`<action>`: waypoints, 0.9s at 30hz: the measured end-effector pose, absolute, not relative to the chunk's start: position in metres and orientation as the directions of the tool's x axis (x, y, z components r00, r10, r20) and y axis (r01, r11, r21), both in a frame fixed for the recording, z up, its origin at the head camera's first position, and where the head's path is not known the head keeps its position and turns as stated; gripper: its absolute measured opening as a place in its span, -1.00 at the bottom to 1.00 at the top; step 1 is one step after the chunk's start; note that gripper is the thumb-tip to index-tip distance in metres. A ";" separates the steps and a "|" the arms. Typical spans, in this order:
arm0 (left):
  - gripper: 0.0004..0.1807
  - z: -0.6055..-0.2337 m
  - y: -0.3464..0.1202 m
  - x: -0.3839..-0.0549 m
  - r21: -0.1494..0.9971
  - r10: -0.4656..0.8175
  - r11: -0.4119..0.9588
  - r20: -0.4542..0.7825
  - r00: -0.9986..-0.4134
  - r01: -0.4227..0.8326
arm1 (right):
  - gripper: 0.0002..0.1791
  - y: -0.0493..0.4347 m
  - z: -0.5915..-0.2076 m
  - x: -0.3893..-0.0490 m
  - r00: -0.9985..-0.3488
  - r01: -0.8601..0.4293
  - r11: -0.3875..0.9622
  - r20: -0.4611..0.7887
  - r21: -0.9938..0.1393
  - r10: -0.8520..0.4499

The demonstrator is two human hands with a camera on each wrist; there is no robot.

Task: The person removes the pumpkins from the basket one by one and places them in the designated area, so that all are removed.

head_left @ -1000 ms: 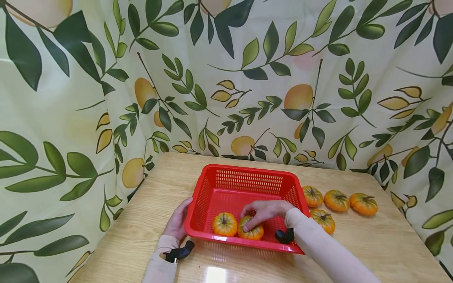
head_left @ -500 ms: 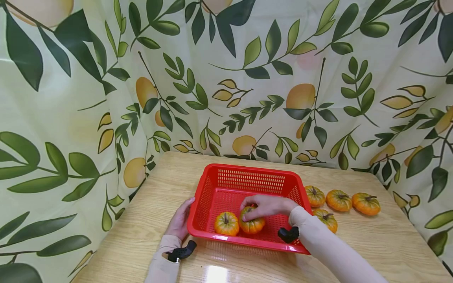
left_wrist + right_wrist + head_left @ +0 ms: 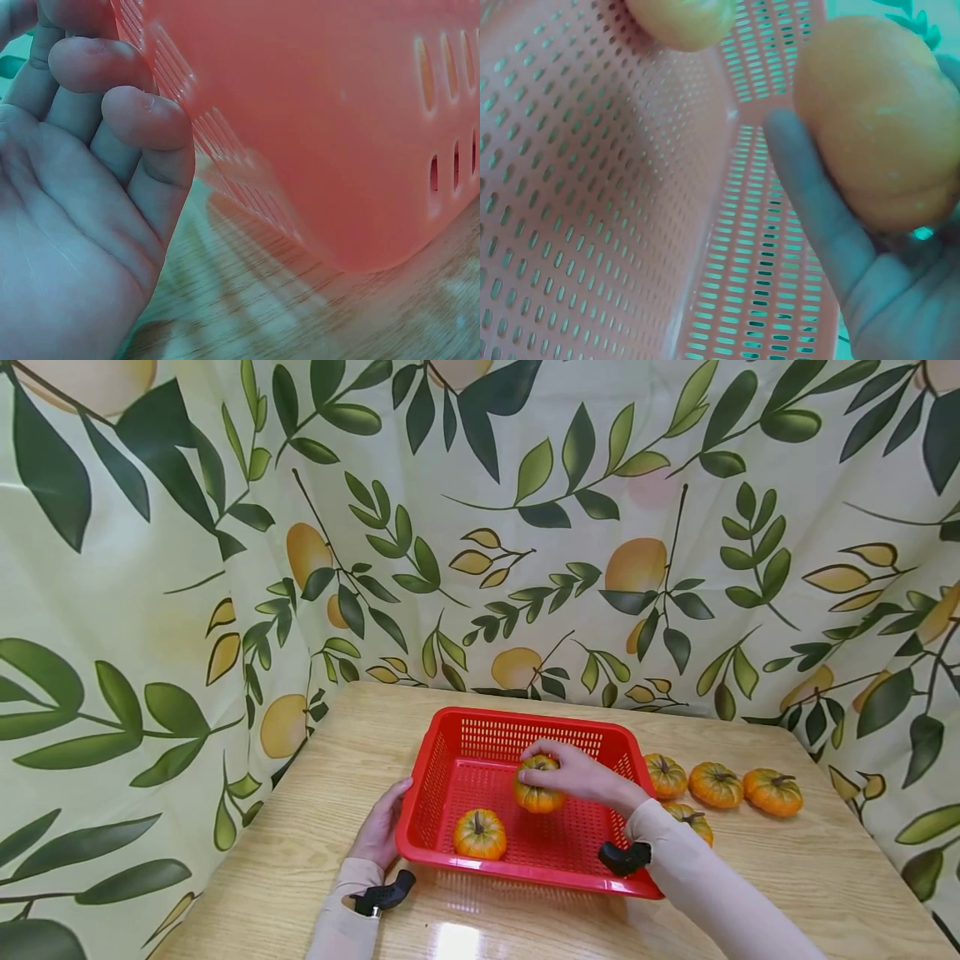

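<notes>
A red perforated basket (image 3: 525,877) stands on the table, its left side held by my left hand (image 3: 381,828). In the left wrist view, bent fingertips (image 3: 146,116) lie against the basket's outer wall. My right hand (image 3: 588,774) reaches inside and grips a small orange pumpkin (image 3: 538,795) from above, thumb at the near side and fingers behind. The right wrist view shows this pumpkin (image 3: 877,120) held up over the perforated basket floor (image 3: 592,187). Another small pumpkin (image 3: 480,835) sits in the basket's near left part.
Several more small pumpkins, among them one at the far right (image 3: 773,792), lie on the wooden table (image 3: 360,727) to the right of the basket. The right forearm partly covers the nearest pumpkin (image 3: 692,817). A leaf-patterned curtain (image 3: 420,568) encloses the table's back and sides.
My right hand has lifted its pumpkin from beside the other one and moved it away from me, toward the basket's middle. The left hand has stayed at the basket's left side.
</notes>
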State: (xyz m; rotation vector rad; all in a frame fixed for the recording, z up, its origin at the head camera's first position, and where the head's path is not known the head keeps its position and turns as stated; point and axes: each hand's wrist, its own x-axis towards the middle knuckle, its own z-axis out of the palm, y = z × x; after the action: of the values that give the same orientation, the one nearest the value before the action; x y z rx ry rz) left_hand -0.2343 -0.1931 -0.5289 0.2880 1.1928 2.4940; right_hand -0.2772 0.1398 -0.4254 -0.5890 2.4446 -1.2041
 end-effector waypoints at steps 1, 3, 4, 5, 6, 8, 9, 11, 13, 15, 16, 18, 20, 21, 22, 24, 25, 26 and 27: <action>-0.63 -0.529 -0.193 -0.234 0.781 0.404 -0.580 0.030 -0.914 -0.231 | -0.64 0.141 -0.424 -0.277 -0.863 -0.210 0.542 -0.106 -0.813 -0.493; -0.63 -0.529 -0.193 -0.234 0.779 0.404 -0.583 0.033 -0.914 -0.229 | -0.65 0.144 -0.422 -0.276 -0.885 -0.205 0.526 -0.073 -0.825 -0.459; -0.63 -0.530 -0.194 -0.234 0.779 0.406 -0.583 0.032 -0.913 -0.232 | -0.65 0.145 -0.420 -0.276 -0.895 -0.199 0.515 -0.059 -0.834 -0.442; -0.63 -0.530 -0.194 -0.235 0.778 0.408 -0.582 0.030 -0.912 -0.235 | -0.66 0.147 -0.418 -0.276 -0.905 -0.187 0.502 -0.051 -0.844 -0.423; -0.63 -0.530 -0.194 -0.235 0.778 0.411 -0.582 0.030 -0.911 -0.237 | -0.65 0.150 -0.417 -0.275 -0.913 -0.184 0.495 -0.039 -0.849 -0.406; -0.63 -0.530 -0.194 -0.235 0.778 0.418 -0.580 0.033 -0.908 -0.239 | -0.62 0.155 -0.413 -0.275 -0.927 -0.175 0.489 -0.024 -0.854 -0.374; -0.62 -0.530 -0.194 -0.235 0.778 0.423 -0.580 0.034 -0.906 -0.242 | -0.61 0.157 -0.412 -0.275 -0.932 -0.171 0.486 -0.019 -0.857 -0.361; -0.62 -0.530 -0.194 -0.235 0.778 0.429 -0.581 0.041 -0.903 -0.240 | -0.58 0.162 -0.408 -0.274 -0.941 -0.167 0.484 -0.008 -0.859 -0.338; -0.61 -0.530 -0.194 -0.236 0.778 0.432 -0.581 0.047 -0.901 -0.238 | -0.54 0.168 -0.404 -0.273 -0.948 -0.158 0.486 -0.005 -0.860 -0.319; -0.61 -0.530 -0.194 -0.236 0.777 0.432 -0.582 0.046 -0.900 -0.240 | -0.51 0.174 -0.400 -0.272 -0.950 -0.161 0.478 0.005 -0.863 -0.311; -0.61 -0.530 -0.194 -0.236 0.778 0.431 -0.581 0.046 -0.901 -0.239 | -0.50 0.177 -0.398 -0.271 -0.951 -0.159 0.473 0.006 -0.866 -0.309; -0.61 -0.530 -0.193 -0.236 0.778 0.429 -0.580 0.042 -0.902 -0.240 | -0.49 0.182 -0.393 -0.269 -0.955 -0.147 0.466 0.003 -0.872 -0.296; -0.61 -0.530 -0.193 -0.236 0.777 0.424 -0.581 0.036 -0.905 -0.241 | -0.49 0.188 -0.390 -0.267 -0.957 -0.146 0.457 0.007 -0.877 -0.291; -0.61 -0.530 -0.193 -0.236 0.777 0.421 -0.582 0.035 -0.906 -0.241 | -0.49 0.191 -0.388 -0.266 -0.959 -0.142 0.455 0.009 -0.879 -0.282; -0.62 -0.530 -0.193 -0.236 0.777 0.419 -0.582 0.034 -0.907 -0.240 | -0.49 0.194 -0.387 -0.265 -0.962 -0.134 0.453 0.005 -0.881 -0.274; -0.62 -0.530 -0.193 -0.235 0.774 0.416 -0.586 0.035 -0.909 -0.239 | -0.48 0.199 -0.384 -0.263 -0.966 -0.142 0.453 0.024 -0.880 -0.256; -0.62 -0.530 -0.193 -0.235 0.774 0.414 -0.587 0.036 -0.910 -0.237 | -0.49 0.202 -0.383 -0.263 -0.968 -0.151 0.454 0.037 -0.878 -0.250; -0.63 -0.530 -0.193 -0.235 0.773 0.412 -0.589 0.038 -0.910 -0.234 | -0.49 0.205 -0.382 -0.262 -0.969 -0.155 0.455 0.047 -0.877 -0.242; -0.63 -0.530 -0.193 -0.235 0.772 0.411 -0.590 0.038 -0.911 -0.234 | -0.49 0.208 -0.382 -0.261 -0.971 -0.157 0.457 0.053 -0.876 -0.232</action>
State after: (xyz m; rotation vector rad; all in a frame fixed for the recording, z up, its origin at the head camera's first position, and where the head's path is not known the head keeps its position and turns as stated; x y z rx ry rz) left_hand -0.2351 -0.1934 -0.5304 0.3017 1.1692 2.4986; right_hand -0.2609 0.2079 -0.3816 -0.3502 2.6179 -1.5613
